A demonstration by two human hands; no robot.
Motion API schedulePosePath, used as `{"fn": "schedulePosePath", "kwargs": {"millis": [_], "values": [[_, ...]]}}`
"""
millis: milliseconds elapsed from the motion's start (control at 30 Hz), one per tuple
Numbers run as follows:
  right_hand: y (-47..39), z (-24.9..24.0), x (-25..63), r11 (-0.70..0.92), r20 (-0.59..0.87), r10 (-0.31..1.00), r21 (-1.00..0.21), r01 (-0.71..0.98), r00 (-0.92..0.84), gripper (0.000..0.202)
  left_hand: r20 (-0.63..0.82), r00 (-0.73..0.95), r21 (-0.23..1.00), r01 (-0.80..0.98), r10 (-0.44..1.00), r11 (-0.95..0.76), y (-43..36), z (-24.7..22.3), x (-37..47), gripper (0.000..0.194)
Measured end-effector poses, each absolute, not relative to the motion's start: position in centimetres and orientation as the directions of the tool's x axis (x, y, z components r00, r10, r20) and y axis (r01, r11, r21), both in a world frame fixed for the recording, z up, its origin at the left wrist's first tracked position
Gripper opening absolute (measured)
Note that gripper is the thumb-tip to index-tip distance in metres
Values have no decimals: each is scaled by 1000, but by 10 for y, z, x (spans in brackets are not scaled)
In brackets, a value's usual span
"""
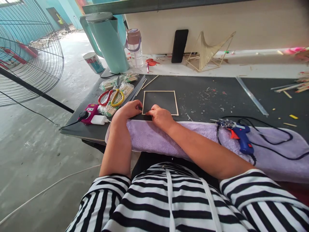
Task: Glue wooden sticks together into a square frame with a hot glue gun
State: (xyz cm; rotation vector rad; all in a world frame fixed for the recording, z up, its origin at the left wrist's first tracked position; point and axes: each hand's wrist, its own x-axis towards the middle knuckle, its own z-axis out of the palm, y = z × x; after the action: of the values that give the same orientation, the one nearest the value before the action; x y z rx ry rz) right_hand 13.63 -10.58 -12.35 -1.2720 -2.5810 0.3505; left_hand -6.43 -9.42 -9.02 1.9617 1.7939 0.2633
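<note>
A square frame of thin wooden sticks (176, 103) lies flat on the dark tabletop in front of me. My left hand (130, 109) is at the frame's near left corner, its fingers closed and pinching there. Bent inward beside it, my right hand (161, 116) has its fingertips pressed together on the near stick, close to the same corner. The fingers partly hide that stick. A blue glue gun (245, 139) rests on the purple towel (200, 129) to the right of my right forearm.
Scissors (114, 96) lie on wrapped stick bundles at left, by a pink power adapter (89, 113). Behind stand a teal jug (107, 42), a bottle (135, 48), a cup (93, 62), a phone (180, 46) and a curved stick model (209, 53). A glue stick (252, 96) lies right.
</note>
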Motion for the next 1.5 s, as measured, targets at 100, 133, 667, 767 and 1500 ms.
{"fn": "schedulePosePath", "kwargs": {"millis": [100,133,667,767,1500], "values": [[-106,-123,136,585,97,803,-315,747,-588,40,-159,134,463,885,978,-46,-94,-89,-64,24],[-106,-123,136,584,94,803,-318,747,-588,40,-160,134,462,886,978,-46,-94,-89,-64,24],[-106,-123,136,583,92,803,-330,742,-589,42,-181,116,449,893,977,-23,-97,-83,-60,25],[-106,-123,136,584,97,803,-328,742,-589,42,-179,121,449,893,976,-28,-97,-84,-60,24],[-106,-124,136,583,105,805,-327,744,-584,40,-160,126,465,884,979,-38,-96,-86,-62,23]]}}
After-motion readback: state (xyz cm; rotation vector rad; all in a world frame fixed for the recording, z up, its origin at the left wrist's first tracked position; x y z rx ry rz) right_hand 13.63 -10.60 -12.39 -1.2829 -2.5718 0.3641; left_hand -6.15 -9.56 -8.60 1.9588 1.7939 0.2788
